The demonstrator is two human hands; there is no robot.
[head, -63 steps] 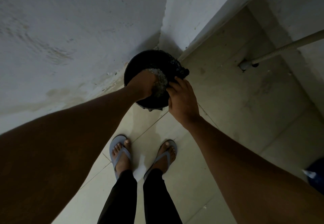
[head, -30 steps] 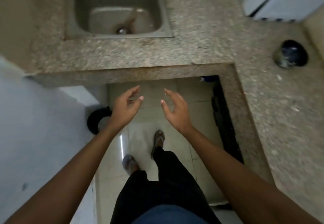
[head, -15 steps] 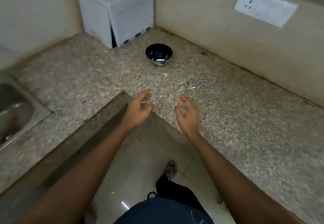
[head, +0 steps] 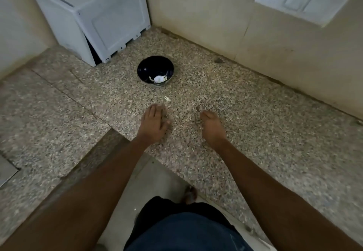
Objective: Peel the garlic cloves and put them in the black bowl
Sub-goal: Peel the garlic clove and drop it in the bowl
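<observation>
The black bowl (head: 155, 71) sits on the speckled surface (head: 255, 132), at about 12 o'clock from the left hand (head: 155, 124) and at about 11 o'clock from the right hand (head: 211, 126). The left hand is the nearer one. Inside the bowl, on the side closest to the person, lie some white garlic cloves (head: 159, 79).

One small white bit (head: 167, 99), maybe a scrap of garlic skin, lies on the surface between the bowl and the left hand, at about 1 o'clock from that hand's fingertips. It is too small to tell which way its long side points.

The left hand lies palm down with its fingers spread flat, touching or just above the surface, and holds nothing. The right hand is turned on its edge with its fingers bunched. I cannot tell if that grip holds anything.

I think the next move is a short reach forward for the white bit.
</observation>
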